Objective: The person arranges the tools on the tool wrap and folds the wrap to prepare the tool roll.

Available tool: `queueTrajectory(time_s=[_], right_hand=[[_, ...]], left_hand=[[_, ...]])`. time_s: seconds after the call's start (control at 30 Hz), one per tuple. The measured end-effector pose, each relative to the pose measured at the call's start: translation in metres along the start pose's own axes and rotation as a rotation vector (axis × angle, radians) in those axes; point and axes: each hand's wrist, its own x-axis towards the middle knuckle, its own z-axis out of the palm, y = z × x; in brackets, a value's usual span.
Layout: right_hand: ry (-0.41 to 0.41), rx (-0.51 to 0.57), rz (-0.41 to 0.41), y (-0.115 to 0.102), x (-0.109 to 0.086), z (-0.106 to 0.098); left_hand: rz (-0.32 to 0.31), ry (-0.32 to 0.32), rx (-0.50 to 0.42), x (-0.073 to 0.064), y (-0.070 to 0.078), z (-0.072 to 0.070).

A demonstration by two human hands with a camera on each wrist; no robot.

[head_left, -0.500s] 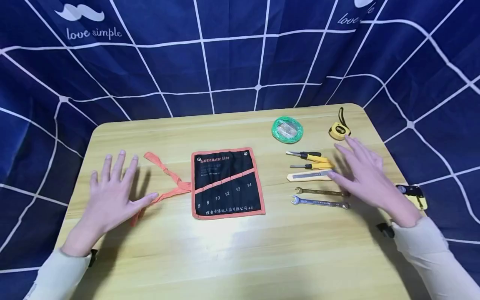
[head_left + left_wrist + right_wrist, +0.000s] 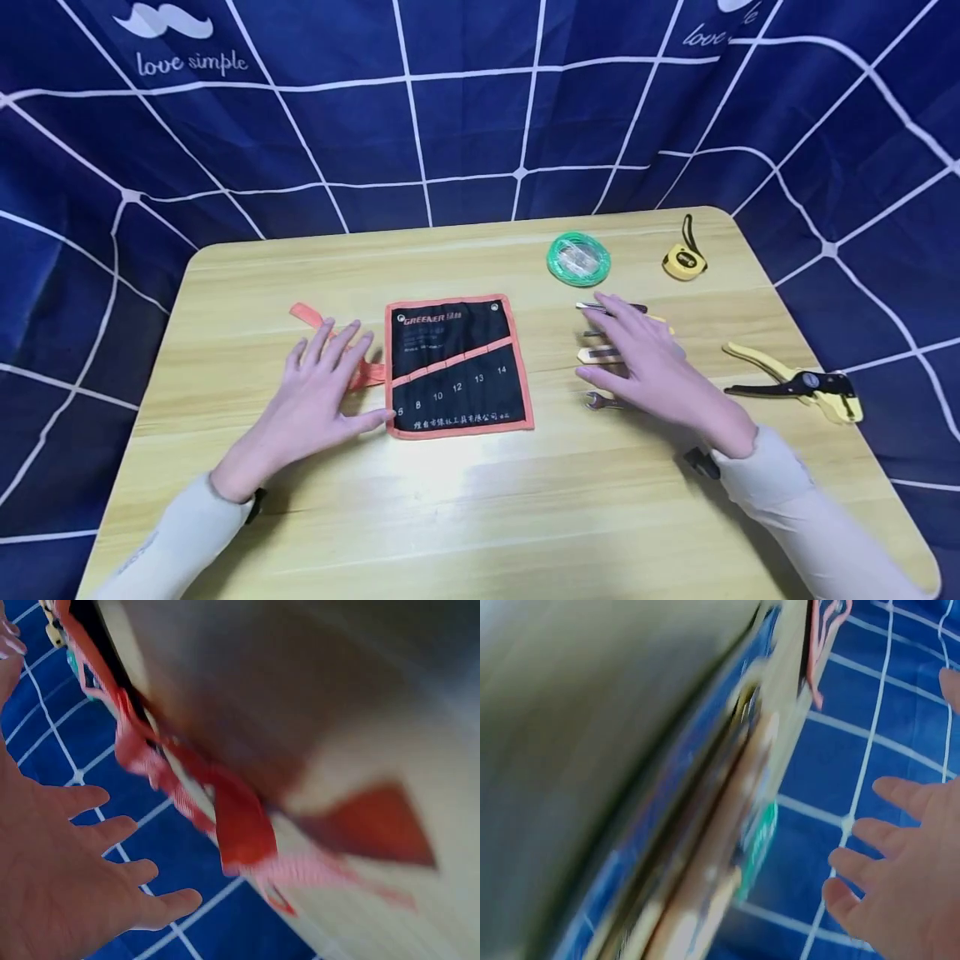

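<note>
A black tool pouch [image 2: 459,398] with orange edging and numbered pockets lies flat at the middle of the table. My left hand [image 2: 309,412] hovers, fingers spread, over the pouch's orange tie straps [image 2: 306,314], its thumb tip right at the left border. Both straps show blurred in the left wrist view. Over a row of tools is my right hand [image 2: 663,367], fingers extended and holding nothing. Partly covered beneath it are screwdrivers [image 2: 589,307], a utility knife [image 2: 596,356] and an open-end wrench [image 2: 597,401]; a second wrench is hidden in the head view.
Behind the tools sits a coil of green wire [image 2: 557,265], with a yellow tape measure [image 2: 684,263] to its right. A yellow-and-black wire stripper [image 2: 813,384] lies near the right table edge. Blue checked cloth [image 2: 472,125] hangs around the wooden table [image 2: 480,517].
Both hands have moved inward: the left toward the pouch, covering part of the straps, the right leftward over the tools. The wire stripper and tape measure are now uncovered.
</note>
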Motion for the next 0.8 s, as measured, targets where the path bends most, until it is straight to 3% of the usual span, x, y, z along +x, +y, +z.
queueTrajectory(time_s=[0.2,0.4,0.6,0.8], right_hand=[[-0.088,0.024,-0.006,-0.022,0.017,0.023],[-0.148,0.060,-0.039,-0.038,0.032,0.039],[-0.215,0.074,-0.049,-0.046,0.045,0.053],[-0.279,0.024,-0.060,-0.049,0.048,0.059]], left_hand=[[0.012,-0.059,-0.018,0.010,0.009,0.010],[0.035,-0.073,-0.002,0.016,0.016,0.013],[0.050,-0.078,0.071,0.020,0.020,0.017],[0.059,-0.112,0.059,0.020,0.021,0.019]])
